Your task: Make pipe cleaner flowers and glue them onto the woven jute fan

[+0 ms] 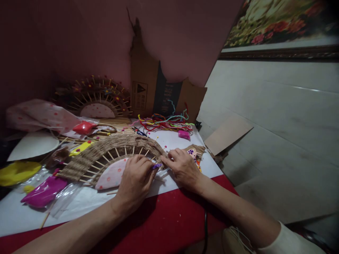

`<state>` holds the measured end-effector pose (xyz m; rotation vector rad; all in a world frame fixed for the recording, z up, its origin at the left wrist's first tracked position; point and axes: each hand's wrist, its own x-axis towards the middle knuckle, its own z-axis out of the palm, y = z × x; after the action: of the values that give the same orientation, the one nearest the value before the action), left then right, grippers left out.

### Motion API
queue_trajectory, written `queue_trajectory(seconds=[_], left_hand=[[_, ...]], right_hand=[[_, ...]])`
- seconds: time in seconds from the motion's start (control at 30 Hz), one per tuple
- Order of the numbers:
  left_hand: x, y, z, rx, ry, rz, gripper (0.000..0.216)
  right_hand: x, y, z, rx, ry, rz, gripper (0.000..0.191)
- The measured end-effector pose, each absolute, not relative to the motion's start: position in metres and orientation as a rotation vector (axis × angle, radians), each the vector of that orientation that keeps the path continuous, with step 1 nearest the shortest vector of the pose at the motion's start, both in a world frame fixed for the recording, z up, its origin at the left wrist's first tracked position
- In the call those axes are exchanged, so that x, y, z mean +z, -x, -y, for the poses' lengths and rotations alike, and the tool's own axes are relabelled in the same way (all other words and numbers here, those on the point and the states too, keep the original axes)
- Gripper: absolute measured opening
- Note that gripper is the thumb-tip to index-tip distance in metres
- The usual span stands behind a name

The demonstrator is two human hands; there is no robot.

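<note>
Head view, centre frame: pinching the purple piece (156, 165) with left hand (135, 176), touching woven arch (124, 141) with right hand (182, 166), impossible to tell if pinching, best pressing gently.

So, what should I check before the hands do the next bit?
1. Purple piece in the left hand's fingertips: ok, it looks pinched.
2. Right hand at the twine-wrapped fan's right end: ok.
3. Purple piece fixed to the fan: cannot tell, fingers hide it.
4. Fan's left end uncluttered: not ok, a magenta packet lies close by.
5. Fuzzy pipe cleaners out of the way: ok, heaped beyond the hands.
</note>
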<state>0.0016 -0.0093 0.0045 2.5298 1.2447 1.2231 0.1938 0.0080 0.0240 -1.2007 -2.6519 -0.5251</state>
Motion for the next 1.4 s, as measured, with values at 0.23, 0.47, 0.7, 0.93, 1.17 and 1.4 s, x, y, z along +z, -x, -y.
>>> queue_trajectory(seconds=[0.23, 0.47, 0.7, 0.93, 1.17, 1.4], left_hand=[[0.006, -0.002, 0.010, 1.208, -2.521, -1.252, 0.011], [0.008, -0.001, 0.011, 1.217, -2.458, -1.237, 0.017], [0.008, -0.001, 0.009, 1.270, -2.408, -1.204, 0.015], [0.006, 0.001, 0.007, 1.265, -2.375, -1.211, 0.017], [0.008, 0.000, 0.008, 1.267, -2.367, -1.229, 0.019], [0.007, 0.001, 0.007, 1.234, -2.387, -1.254, 0.020]], right_hand=[[0.024, -0.194, -0.011, -0.168, 1.197, 2.509, 0.036], [0.042, -0.225, 0.001, 0.022, 1.307, 2.011, 0.021], [0.032, -0.257, 0.022, -0.006, 1.845, 1.898, 0.025], [0.015, -0.250, 0.024, 0.102, 1.933, 1.894, 0.040], [0.022, -0.255, 0.023, 0.313, 1.944, 1.643, 0.041], [0.016, -0.274, 0.019, 0.607, 1.824, 1.517, 0.035]])
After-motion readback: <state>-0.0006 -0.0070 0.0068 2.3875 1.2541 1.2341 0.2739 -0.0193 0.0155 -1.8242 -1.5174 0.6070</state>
